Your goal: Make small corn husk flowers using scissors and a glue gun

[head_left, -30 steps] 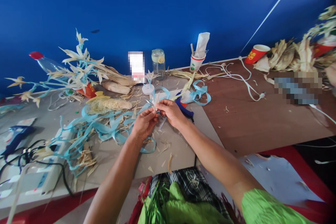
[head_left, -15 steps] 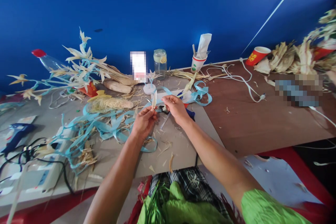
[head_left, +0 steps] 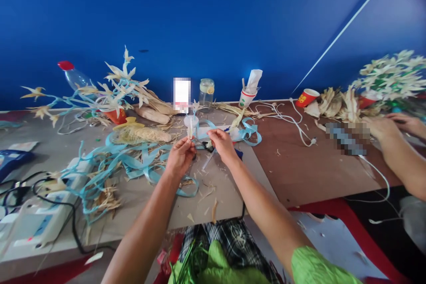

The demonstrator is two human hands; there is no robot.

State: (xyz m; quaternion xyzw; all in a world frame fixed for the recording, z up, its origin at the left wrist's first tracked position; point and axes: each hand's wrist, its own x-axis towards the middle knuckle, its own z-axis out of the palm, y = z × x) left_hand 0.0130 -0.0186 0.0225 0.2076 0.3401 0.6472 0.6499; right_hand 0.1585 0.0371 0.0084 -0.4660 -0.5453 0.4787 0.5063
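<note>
My left hand (head_left: 181,155) pinches a small pale pointed strip of corn husk (head_left: 191,129), held upright between thumb and fingertips. Just to its right, apart from it, my right hand (head_left: 222,144) has its fingertips pressed together; anything between them is too small to make out. Below my right hand, a dark tool, partly hidden, rests on the table. Light blue ribbon (head_left: 146,164) lies tangled left of my hands, and a blue ribbon loop (head_left: 253,132) is at the right. Behind the husk stands a small husk flower on a round white base (head_left: 196,120).
At the left stand blue-stemmed husk flowers (head_left: 121,73), with a power strip (head_left: 49,217) and a blue glue gun (head_left: 13,162) nearer. A glass jar (head_left: 207,93) and paper cup (head_left: 246,97) are at the back. A co-worker's hands (head_left: 382,128) work at the right beside husks (head_left: 329,103).
The view has turned to the right, bringing a co-worker's hands and arm into sight. My hands keep nearly the same pose, the left still pinching the husk strip.
</note>
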